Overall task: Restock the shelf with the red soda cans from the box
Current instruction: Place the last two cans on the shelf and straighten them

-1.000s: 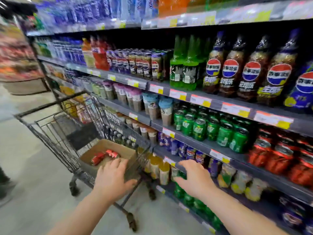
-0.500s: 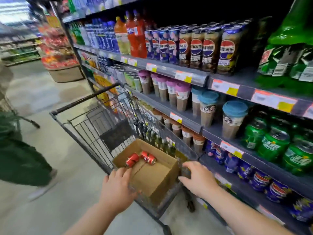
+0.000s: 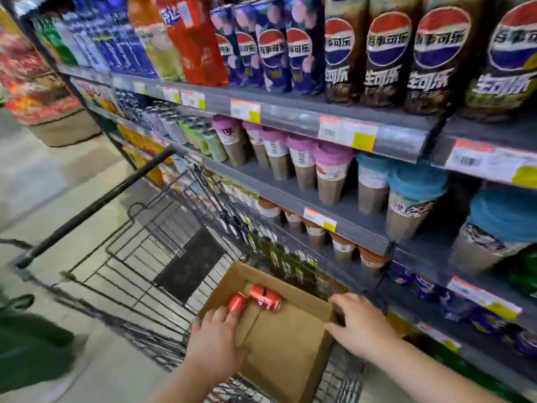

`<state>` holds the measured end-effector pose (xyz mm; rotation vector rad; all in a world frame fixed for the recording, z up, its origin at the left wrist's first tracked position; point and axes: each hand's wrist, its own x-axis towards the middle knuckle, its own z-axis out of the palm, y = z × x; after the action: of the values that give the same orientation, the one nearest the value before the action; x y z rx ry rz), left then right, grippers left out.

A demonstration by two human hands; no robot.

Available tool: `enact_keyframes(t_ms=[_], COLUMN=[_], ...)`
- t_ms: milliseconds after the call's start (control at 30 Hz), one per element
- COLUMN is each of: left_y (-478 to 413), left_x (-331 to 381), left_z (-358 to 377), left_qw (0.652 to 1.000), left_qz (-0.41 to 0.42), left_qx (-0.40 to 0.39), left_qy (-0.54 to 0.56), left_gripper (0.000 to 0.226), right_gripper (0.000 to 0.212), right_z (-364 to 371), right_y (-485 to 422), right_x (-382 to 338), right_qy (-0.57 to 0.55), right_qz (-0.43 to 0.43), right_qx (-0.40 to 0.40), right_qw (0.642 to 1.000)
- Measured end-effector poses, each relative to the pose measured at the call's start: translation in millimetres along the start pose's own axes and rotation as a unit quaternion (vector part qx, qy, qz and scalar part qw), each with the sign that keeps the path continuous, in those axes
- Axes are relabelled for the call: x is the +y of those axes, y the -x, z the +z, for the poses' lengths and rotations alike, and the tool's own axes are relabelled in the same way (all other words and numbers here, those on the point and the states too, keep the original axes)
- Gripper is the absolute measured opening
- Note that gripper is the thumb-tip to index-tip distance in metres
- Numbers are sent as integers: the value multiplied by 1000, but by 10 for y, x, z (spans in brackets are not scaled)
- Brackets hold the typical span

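An open cardboard box [image 3: 286, 344] sits in a wire shopping cart [image 3: 139, 257] beside the drinks shelf [image 3: 290, 114]. Two red soda cans lie on their sides at the box's far end, one [image 3: 266, 298] to the right and one [image 3: 236, 301] to the left. My left hand [image 3: 216, 341] reaches into the box with straight fingers, its fingertips at the left can. My right hand [image 3: 360, 325] rests on the box's right rim with fingers spread.
Shelves on the right carry cola bottles [image 3: 386, 53], lidded cups [image 3: 331, 170] and small cans. The cart's black handle bar [image 3: 96, 205] runs along the left. A person in green [image 3: 32, 344] stands at lower left on the aisle floor.
The view has swung closer to the cart and box. My left hand has gone over the near edge into the box up to the left can; my right hand has come onto the box's right rim.
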<state>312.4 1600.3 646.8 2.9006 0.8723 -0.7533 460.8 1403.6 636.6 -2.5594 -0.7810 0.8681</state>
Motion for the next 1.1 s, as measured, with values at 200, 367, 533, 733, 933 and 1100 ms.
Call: enact_keyframes(t_ms=[200,367,533,733,933,1100], left_y=[-1337,-2375,-3100,-3592,-3828,-3836], left_x=[-120,-274,-354,-334,-401,-408], left_z=[277,638,1147,1884,2303,2564], left_qw=[991,974,961,955,959,950], left_qz=[110,195,260,273,281,295], left_qx=[-51,-81,-79,-115,-34,-90], left_qy=[-51,-86,-51,1,-26,-53], left_gripper=[79,75,72,77,88,91], right_gripper=[53,53,52,57,44,37], right_z=[433,1091,1661,2225,2693,2854], right_y=[-579,-1039,-1594,-2113,-2277,-2381], right_x=[-28,-228,-430,-291,-205,-182], right_qy=[-32,-74,-124,-175,-236,-234], right_qz=[121,209,254,284,305,288], right_qx=[4,-24,-38,-80,-85,-65], right_qw=[992,975,959,939,919,926])
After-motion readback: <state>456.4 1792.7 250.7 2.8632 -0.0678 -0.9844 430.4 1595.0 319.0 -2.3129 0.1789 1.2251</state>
